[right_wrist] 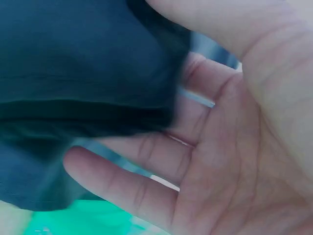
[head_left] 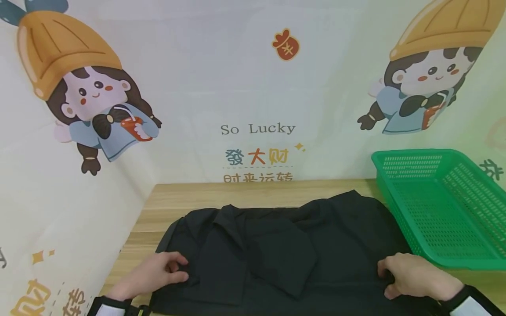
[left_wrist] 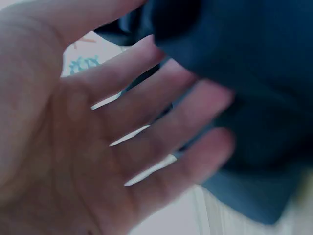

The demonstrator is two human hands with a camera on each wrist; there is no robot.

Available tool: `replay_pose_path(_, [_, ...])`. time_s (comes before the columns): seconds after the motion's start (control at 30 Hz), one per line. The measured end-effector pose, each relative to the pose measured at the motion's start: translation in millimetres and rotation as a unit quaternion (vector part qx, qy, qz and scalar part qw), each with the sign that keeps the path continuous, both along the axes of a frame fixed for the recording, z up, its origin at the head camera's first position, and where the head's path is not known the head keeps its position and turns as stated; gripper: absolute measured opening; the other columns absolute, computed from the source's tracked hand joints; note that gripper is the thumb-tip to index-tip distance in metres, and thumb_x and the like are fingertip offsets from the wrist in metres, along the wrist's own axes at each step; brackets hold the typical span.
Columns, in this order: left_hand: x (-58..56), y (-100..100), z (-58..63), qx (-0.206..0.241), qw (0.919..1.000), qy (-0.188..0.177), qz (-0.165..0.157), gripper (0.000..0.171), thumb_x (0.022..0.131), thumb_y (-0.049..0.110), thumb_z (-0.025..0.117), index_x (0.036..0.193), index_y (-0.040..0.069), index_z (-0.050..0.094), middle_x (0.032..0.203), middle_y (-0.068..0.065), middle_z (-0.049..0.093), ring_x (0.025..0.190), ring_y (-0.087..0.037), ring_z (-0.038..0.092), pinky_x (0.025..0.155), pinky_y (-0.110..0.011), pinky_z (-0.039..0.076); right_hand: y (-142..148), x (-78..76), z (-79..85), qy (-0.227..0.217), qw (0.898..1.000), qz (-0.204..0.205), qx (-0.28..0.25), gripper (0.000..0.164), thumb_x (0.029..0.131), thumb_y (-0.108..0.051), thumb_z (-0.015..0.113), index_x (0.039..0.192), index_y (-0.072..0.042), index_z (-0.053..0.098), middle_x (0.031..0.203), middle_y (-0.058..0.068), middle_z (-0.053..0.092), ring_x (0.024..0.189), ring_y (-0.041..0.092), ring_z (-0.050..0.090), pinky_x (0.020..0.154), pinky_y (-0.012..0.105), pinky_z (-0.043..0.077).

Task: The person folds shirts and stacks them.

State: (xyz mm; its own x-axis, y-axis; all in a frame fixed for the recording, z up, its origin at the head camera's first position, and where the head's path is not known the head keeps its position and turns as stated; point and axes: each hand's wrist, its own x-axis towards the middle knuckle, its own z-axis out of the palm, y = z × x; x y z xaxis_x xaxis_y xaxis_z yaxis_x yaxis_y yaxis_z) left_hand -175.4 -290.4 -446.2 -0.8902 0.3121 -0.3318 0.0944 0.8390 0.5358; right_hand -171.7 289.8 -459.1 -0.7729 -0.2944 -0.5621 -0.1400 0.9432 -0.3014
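A large black cloth lies spread on the wooden table, wrinkled, with overlapping folded panels near its middle. At its left side, my left hand has thumb and forefinger on the fabric. In the left wrist view the dark cloth runs between thumb and fingers, covering some fingertips. My right hand grips the right side of the cloth. Up close in the right wrist view, an edge of the fabric passes between the thumb and the fingers, hiding several fingertips.
A green plastic basket with perforated sides stands on the right, close beside the cloth and my right hand. Bare wooden table shows along the back and left. A printed backdrop rises behind the table and along its left.
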Motion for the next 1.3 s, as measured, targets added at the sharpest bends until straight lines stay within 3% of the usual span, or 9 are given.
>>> replay_pose_path(0.13, [-14.2, 26.7, 8.0, 0.019, 0.9977, 0.065, 0.007, 0.038, 0.092, 0.036, 0.069, 0.120, 0.010, 0.066, 0.085, 0.004, 0.066, 0.076, -0.008, 0.058, 0.066, -0.025, 0.047, -21.4, 5.0, 12.2, 0.138, 0.989, 0.048, -0.033, 0.033, 0.079, -0.040, 0.080, 0.105, -0.020, 0.070, 0.087, -0.008, 0.065, 0.074, 0.011, 0.061, 0.065, 0.033, 0.051])
replay_pose_path(0.27, [-32.3, 47.1, 3.9, 0.009, 0.9944, 0.098, 0.039, 0.045, 0.093, 0.034, 0.068, 0.131, 0.012, 0.061, 0.100, 0.000, 0.070, 0.083, -0.011, 0.063, 0.072, -0.030, 0.051, -57.8, 8.2, 18.2, 0.234, 0.963, 0.110, -0.075, 0.044, 0.084, -0.050, 0.073, 0.118, -0.022, 0.068, 0.108, -0.005, 0.066, 0.092, 0.015, 0.066, 0.073, 0.033, 0.055])
replay_pose_path(0.47, [-55.0, 65.3, -9.4, -0.008, 0.9906, 0.122, 0.062, 0.057, 0.091, 0.031, 0.070, 0.141, 0.009, 0.053, 0.122, -0.015, 0.068, 0.104, -0.027, 0.067, 0.087, -0.047, 0.055, -118.2, -3.5, 16.3, 0.231, 0.952, 0.173, -0.101, 0.073, 0.084, -0.062, 0.067, 0.145, -0.025, 0.051, 0.147, 0.011, 0.051, 0.129, 0.032, 0.055, 0.090, 0.048, 0.055])
replay_pose_path(0.6, [-61.6, 70.1, -19.6, -0.029, 0.9913, 0.117, 0.052, 0.061, 0.087, 0.029, 0.074, 0.139, 0.003, 0.053, 0.125, -0.018, 0.066, 0.110, -0.034, 0.065, 0.092, -0.052, 0.053, -148.3, -16.2, 2.8, 0.222, 0.954, 0.187, -0.069, 0.082, 0.082, -0.058, 0.072, 0.151, -0.025, 0.042, 0.156, 0.016, 0.040, 0.135, 0.039, 0.049, 0.090, 0.051, 0.056])
replay_pose_path(0.67, [-62.0, 71.3, -23.4, -0.039, 0.9919, 0.111, 0.047, 0.064, 0.086, 0.028, 0.075, 0.138, 0.000, 0.053, 0.127, -0.019, 0.065, 0.114, -0.036, 0.064, 0.096, -0.053, 0.052, -158.4, -21.8, -4.6, 0.229, 0.954, 0.182, -0.064, 0.080, 0.084, -0.050, 0.074, 0.151, -0.022, 0.042, 0.152, 0.019, 0.043, 0.128, 0.040, 0.053, 0.085, 0.048, 0.057])
replay_pose_path(0.77, [-61.1, 73.0, -24.2, -0.042, 0.9920, 0.110, 0.046, 0.063, 0.085, 0.027, 0.076, 0.137, 0.000, 0.054, 0.124, -0.019, 0.067, 0.111, -0.034, 0.065, 0.094, -0.052, 0.053, -167.2, -31.2, -13.6, 0.259, 0.948, 0.164, -0.086, 0.063, 0.088, -0.023, 0.073, 0.145, -0.015, 0.049, 0.125, 0.018, 0.061, 0.101, 0.031, 0.064, 0.070, 0.038, 0.057])
replay_pose_path(0.9, [-60.6, 75.1, -21.0, -0.034, 0.9910, 0.117, 0.054, 0.056, 0.085, 0.026, 0.076, 0.133, 0.004, 0.058, 0.113, -0.014, 0.070, 0.098, -0.027, 0.067, 0.086, -0.048, 0.054, -169.5, -44.0, -16.3, 0.287, 0.936, 0.154, -0.136, 0.043, 0.084, 0.005, 0.064, 0.124, -0.009, 0.067, 0.093, 0.008, 0.066, 0.081, 0.023, 0.064, 0.068, 0.032, 0.054])
replay_pose_path(1.17, [-58.1, 74.3, -21.5, 0.000, 0.9901, 0.115, 0.080, 0.046, 0.086, 0.022, 0.075, 0.130, 0.011, 0.063, 0.105, -0.007, 0.071, 0.086, -0.016, 0.064, 0.077, -0.038, 0.053, -156.4, -72.7, 2.9, 0.361, 0.921, 0.069, -0.127, 0.030, 0.086, 0.005, 0.061, 0.103, -0.012, 0.078, 0.085, 0.004, 0.065, 0.072, 0.014, 0.059, 0.063, 0.026, 0.048])
replay_pose_path(1.3, [-58.3, 74.6, -22.9, 0.022, 0.9891, 0.120, 0.083, 0.042, 0.088, 0.021, 0.074, 0.129, 0.016, 0.064, 0.105, -0.003, 0.072, 0.079, -0.010, 0.062, 0.072, -0.032, 0.050, -143.1, -93.7, 8.9, 0.423, 0.900, 0.023, -0.105, 0.027, 0.086, 0.006, 0.060, 0.097, -0.010, 0.079, 0.081, 0.005, 0.064, 0.069, 0.017, 0.059, 0.062, 0.031, 0.050])
